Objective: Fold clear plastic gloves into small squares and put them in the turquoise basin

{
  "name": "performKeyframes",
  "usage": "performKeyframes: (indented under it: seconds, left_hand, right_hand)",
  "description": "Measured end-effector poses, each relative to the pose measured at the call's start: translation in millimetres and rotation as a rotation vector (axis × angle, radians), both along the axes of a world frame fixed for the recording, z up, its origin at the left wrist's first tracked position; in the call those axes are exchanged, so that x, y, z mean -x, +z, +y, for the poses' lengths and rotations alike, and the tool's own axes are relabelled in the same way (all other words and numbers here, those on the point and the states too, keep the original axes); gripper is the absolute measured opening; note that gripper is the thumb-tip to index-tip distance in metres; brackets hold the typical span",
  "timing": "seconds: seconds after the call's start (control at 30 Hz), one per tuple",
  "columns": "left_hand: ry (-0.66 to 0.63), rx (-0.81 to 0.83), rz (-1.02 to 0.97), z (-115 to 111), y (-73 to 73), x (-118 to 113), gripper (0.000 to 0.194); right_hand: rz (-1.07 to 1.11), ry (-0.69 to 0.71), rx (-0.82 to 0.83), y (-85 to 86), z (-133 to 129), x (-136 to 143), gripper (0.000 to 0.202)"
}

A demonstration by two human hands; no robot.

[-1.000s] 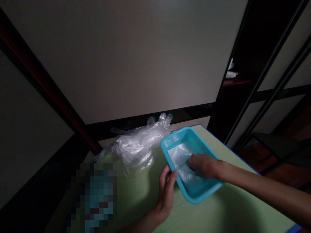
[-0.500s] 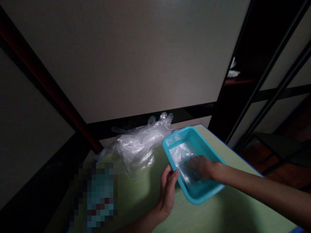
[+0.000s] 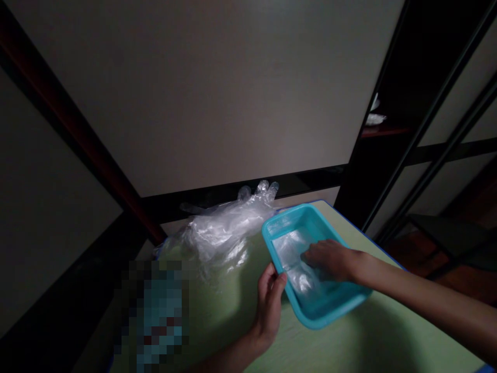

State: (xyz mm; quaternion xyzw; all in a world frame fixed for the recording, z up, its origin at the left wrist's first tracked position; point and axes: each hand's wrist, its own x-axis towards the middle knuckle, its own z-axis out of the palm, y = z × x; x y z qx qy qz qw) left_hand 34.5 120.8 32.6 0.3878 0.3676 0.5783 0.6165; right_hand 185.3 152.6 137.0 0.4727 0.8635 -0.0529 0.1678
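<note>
My left hand (image 3: 271, 300) grips the left rim of a turquoise plastic tray (image 3: 322, 321), thumb over the edge. Inside the tray lies thin clear plastic film (image 3: 291, 251), flat and shiny; whether it is a glove or a sheet cannot be made out. My right hand (image 3: 328, 259) reaches in from the right, low over the film, with its fingers curled together. Its fingertips are partly hidden, so what they hold, if anything, does not show. Left of the tray lies a loose heap of clear disposable plastic gloves (image 3: 229, 225), glove fingers sticking up at the back.
The green tabletop (image 3: 217, 316) has a blue edge and stands against a pale cabinet panel (image 3: 240, 103). A pixelated bluish object (image 3: 159, 311) lies at the front left. On the right are an open dark shelf with white items (image 3: 375, 119) and a dark stool (image 3: 446, 235).
My right hand has drawn slightly right and up inside the tray, showing more of the film. My left hand keeps its hold on the rim. The view has shifted slightly.
</note>
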Motion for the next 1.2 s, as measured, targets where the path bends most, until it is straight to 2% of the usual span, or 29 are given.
performKeyframes:
  seconds: [0.13,0.3,0.37,0.43,0.53,0.63,0.73,0.8,0.9,1.0,1.2]
  left_hand:
    - [-0.027,-0.022,-0.029,0,2.4,-1,0.022]
    - [-0.012,0.016,-0.003,1,3.3,1,0.021]
    - [0.004,0.039,-0.006,2,5.8,3,0.025]
    - [0.001,0.029,-0.030,3,11.1,4,0.027]
    - [-0.037,-0.011,-0.059,4,21.4,3,0.023]
    - [-0.041,-0.033,-0.048,4,25.8,-1,0.019]
    - [-0.040,-0.057,-0.038,5,19.3,-6,0.029]
    - [-0.083,-0.065,-0.041,6,11.0,-9,0.033]
    - [-0.157,-0.042,-0.031,8,-2.9,-10,0.032]
    - [-0.175,-0.013,0.009,11,-15.4,-10,0.030]
    - [-0.245,0.003,0.090,16,-29.6,-15,0.028]
  right_hand:
    - [0.115,0.010,-0.121,4.1,-2,-12,0.014]
    - [0.370,-0.200,-0.423,8.9,-10,-38,0.020]
    - [0.475,-0.279,-0.464,5.8,-16,-51,0.033]
    - [0.583,-0.359,-0.357,-1.8,-21,-63,0.042]
    - [0.715,-0.440,-0.082,-18.6,-28,-72,0.038]
    - [0.802,-0.513,-0.066,-33.5,-26,-76,0.037]
    - [0.829,-0.554,-0.073,-38.7,-14,-87,0.036]
    - [0.848,-0.578,-0.074,-37.3,0,-101,0.032]
    - [0.898,-0.633,-0.058,-33.8,26,-127,0.030]
    - [0.899,-0.708,-0.071,-34.7,54,-154,0.030]
    - [0.912,-0.743,-0.063,-49.3,97,-186,0.031]
